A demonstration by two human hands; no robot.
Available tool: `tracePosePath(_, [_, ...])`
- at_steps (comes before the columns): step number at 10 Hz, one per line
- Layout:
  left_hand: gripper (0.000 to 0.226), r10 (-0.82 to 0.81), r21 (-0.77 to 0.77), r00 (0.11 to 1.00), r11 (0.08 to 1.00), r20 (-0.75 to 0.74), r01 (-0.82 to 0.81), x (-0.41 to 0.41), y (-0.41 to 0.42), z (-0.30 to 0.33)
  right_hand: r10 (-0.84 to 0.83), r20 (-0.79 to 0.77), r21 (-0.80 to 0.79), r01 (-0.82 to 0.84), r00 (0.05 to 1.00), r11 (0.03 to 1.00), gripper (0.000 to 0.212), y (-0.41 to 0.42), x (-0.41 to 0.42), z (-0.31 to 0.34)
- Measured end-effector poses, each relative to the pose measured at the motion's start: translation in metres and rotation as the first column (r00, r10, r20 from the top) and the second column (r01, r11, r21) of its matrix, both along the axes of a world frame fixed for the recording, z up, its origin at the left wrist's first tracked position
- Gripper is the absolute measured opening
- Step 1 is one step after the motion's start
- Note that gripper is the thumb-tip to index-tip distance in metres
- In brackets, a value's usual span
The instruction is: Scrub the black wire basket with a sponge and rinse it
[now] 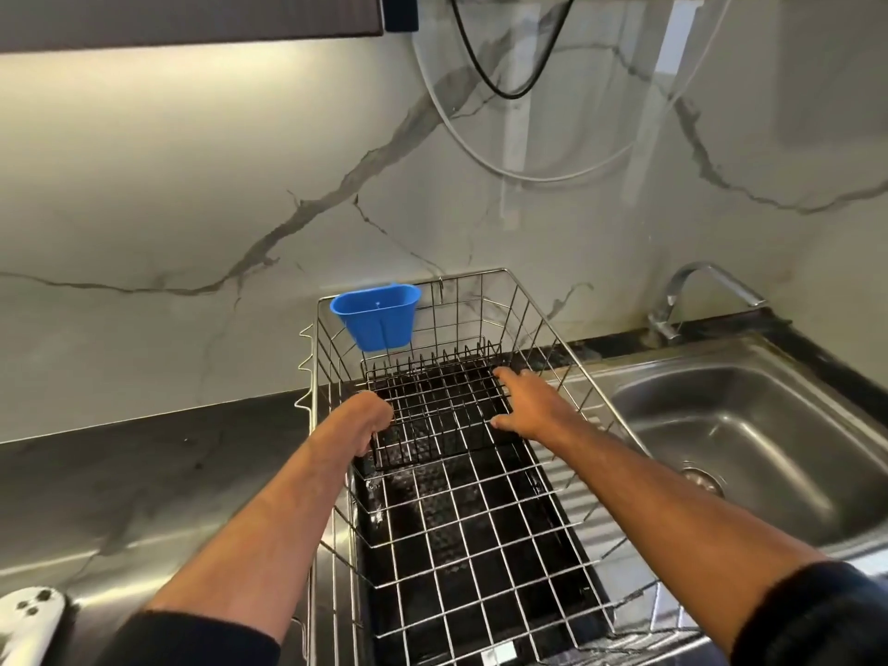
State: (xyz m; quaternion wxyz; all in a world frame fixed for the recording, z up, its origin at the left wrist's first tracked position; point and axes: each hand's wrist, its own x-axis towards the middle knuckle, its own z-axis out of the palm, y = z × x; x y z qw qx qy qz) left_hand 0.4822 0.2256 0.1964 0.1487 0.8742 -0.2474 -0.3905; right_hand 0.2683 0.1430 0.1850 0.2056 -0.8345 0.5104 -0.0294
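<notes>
A black wire basket [435,406] lies inside the far half of a large silver wire dish rack [480,545]. My left hand [372,418] is curled around the black basket's left edge. My right hand [526,401] rests on its right edge with the fingers spread over the rim. Both arms reach down into the silver rack. No sponge is in view.
A blue plastic cup [376,317] hangs on the rack's far rim. A steel sink [749,439] with a drain [704,480] and a tap [682,295] lies to the right. A dark counter [144,473] stretches left, with a white controller [26,617] at its near corner. The marble wall stands behind.
</notes>
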Motion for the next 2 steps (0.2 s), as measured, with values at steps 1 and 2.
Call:
tracePosePath(1, [0.050, -0.003, -0.122, 0.997, 0.992, 0.079, 0.013, -0.0063, 0.0054, 0.0017, 0.012, -0.032, 0.018, -0.011, 0.999, 1.000, 0.092, 0.0011, -0.0039, 0.0014])
tracePosePath(2, [0.046, -0.013, -0.225, 0.963, 0.971, 0.271, 0.077, -0.0133, 0.0094, 0.0064, -0.028, -0.030, -0.062, 0.026, 0.999, 0.998, 0.090, -0.0003, -0.0086, 0.0047])
